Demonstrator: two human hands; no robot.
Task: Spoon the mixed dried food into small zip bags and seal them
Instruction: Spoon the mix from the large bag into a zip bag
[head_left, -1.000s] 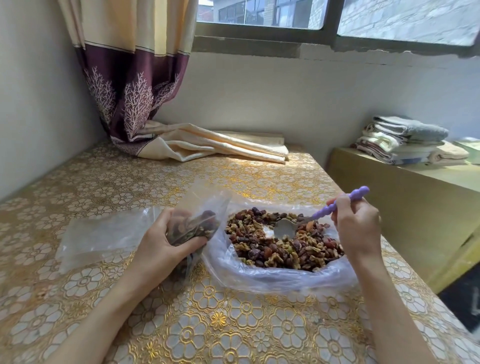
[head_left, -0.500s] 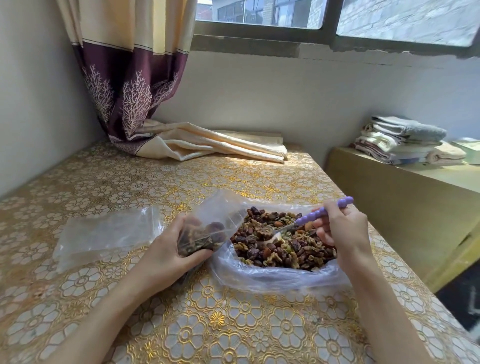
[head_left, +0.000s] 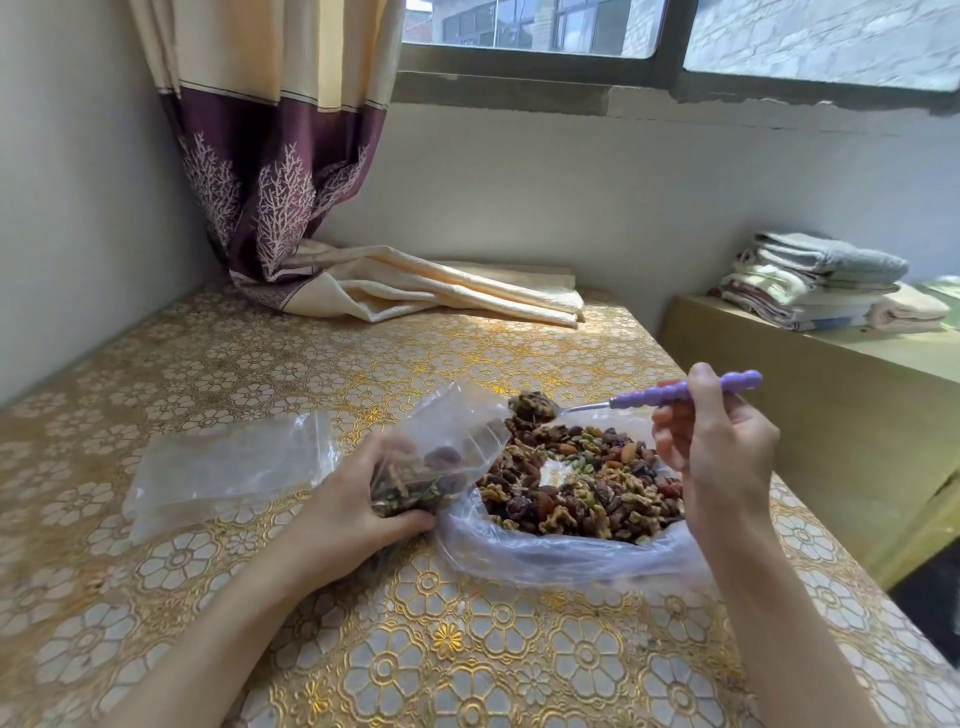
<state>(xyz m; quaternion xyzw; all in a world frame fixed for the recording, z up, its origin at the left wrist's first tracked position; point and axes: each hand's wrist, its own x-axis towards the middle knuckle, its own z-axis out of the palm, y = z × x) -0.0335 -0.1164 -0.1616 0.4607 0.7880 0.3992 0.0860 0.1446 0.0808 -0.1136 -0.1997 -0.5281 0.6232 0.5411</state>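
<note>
My left hand (head_left: 343, 512) grips a small clear zip bag (head_left: 441, 457), partly filled with dried food, its open mouth tilted up to the right. My right hand (head_left: 711, 447) holds a spoon by its purple handle (head_left: 685, 392). The spoon's bowl (head_left: 532, 408) is heaped with mixed food and hovers just right of the bag's mouth, above the pile. The mixed dried food (head_left: 582, 488) lies in a large open plastic bag (head_left: 545, 556) on the table.
Empty clear zip bags (head_left: 223, 467) lie flat to the left of my left hand. A floral gold tablecloth (head_left: 415, 649) covers the table. A curtain end (head_left: 415, 286) rests at the back. Folded towels (head_left: 821, 280) sit on a low cabinet to the right.
The spoon dug into the pile, then rose loaded with food toward the small bag's mouth. My left hand kept holding the bag, shifting slightly right.
</note>
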